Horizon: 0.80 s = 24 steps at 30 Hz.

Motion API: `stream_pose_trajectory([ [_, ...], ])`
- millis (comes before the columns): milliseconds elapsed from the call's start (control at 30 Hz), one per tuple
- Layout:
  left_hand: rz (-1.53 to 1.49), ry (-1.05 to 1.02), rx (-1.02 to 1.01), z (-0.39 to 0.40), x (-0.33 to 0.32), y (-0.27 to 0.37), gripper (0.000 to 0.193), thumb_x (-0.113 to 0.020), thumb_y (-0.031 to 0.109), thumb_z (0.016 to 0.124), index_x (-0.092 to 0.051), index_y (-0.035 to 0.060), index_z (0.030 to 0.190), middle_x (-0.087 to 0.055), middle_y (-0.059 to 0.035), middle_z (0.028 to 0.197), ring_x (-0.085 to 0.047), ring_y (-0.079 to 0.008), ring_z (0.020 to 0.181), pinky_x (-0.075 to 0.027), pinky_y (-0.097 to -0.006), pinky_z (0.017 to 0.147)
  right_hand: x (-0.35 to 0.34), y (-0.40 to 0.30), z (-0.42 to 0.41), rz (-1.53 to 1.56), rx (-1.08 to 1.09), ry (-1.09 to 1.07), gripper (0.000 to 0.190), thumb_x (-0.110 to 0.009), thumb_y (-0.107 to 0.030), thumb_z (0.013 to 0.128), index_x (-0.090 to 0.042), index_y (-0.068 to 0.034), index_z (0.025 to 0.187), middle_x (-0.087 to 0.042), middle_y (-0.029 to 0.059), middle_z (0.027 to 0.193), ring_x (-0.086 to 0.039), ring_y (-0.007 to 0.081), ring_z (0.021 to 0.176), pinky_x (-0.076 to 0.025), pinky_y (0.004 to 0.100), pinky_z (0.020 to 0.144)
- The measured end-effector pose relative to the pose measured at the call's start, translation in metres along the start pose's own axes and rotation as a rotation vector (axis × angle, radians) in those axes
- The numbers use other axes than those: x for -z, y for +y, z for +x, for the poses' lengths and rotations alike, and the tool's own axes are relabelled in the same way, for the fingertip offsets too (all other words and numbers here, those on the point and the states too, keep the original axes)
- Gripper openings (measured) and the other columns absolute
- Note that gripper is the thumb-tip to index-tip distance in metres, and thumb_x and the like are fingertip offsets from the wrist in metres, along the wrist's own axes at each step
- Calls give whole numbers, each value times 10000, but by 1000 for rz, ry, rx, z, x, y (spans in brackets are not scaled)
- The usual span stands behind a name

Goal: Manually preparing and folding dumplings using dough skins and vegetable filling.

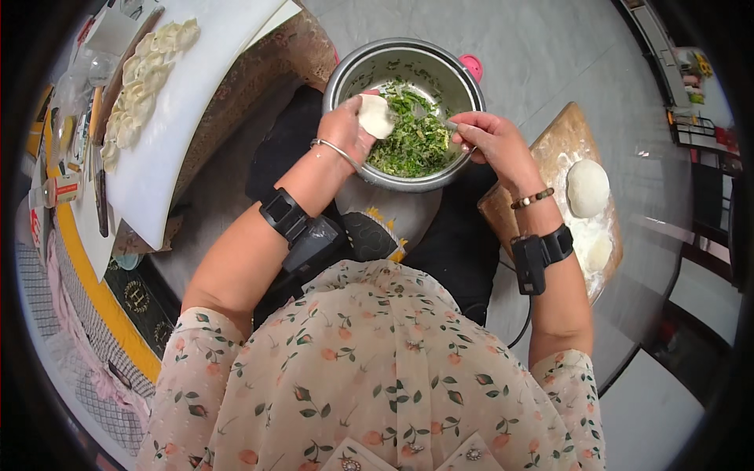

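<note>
My left hand (347,126) holds a round white dough wrapper (376,116) over the left side of a metal pot (403,44). Inside the pot lies a chopped green vegetable filling (412,147), with bits stuck along the inner wall. At the pot's right rim, my right hand (492,141) pinches the handle of a metal utensil (450,125), probably a spoon. The far end of that utensil reaches into the filling, where the greens partly hide it.
At right, a floured wooden board (568,126) bears a dough lump (588,188) and a flat dough piece (598,253). On the left, a white board (206,76) carries several folded dumplings (141,88). Beside them lie a rolling pin (121,76) and a jar (62,189). A pink object (471,68) sits behind the pot.
</note>
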<state>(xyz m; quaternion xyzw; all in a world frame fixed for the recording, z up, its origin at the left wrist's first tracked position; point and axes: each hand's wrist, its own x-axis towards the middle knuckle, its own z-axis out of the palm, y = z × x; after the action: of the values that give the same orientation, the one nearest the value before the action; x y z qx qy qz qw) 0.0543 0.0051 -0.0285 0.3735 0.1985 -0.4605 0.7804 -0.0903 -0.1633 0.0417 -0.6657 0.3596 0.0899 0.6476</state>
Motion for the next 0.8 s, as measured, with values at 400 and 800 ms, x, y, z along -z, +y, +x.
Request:
stream_pose_trajectory([
  [400, -343, -112, 85, -19, -36, -2, 434, -198, 179, 995, -386, -87, 1282, -451, -254, 1296, -435, -368, 1225, -336, -488, 1069, -32, 19, -27, -712, 888, 470, 228, -583, 7, 801, -626, -64, 1013, -591, 115, 850, -576, 299, 820, -469, 376, 738],
  [800, -268, -240, 111, -27, -33, 2, 412, -204, 170, 997, -384, -58, 1289, -441, -235, 1306, -438, -350, 1226, -342, -486, 1066, -21, 14, -44, -73, 496, 318, 176, -565, -79, 873, -656, -11, 1008, -664, 37, 886, -589, 88, 801, -465, 244, 710],
])
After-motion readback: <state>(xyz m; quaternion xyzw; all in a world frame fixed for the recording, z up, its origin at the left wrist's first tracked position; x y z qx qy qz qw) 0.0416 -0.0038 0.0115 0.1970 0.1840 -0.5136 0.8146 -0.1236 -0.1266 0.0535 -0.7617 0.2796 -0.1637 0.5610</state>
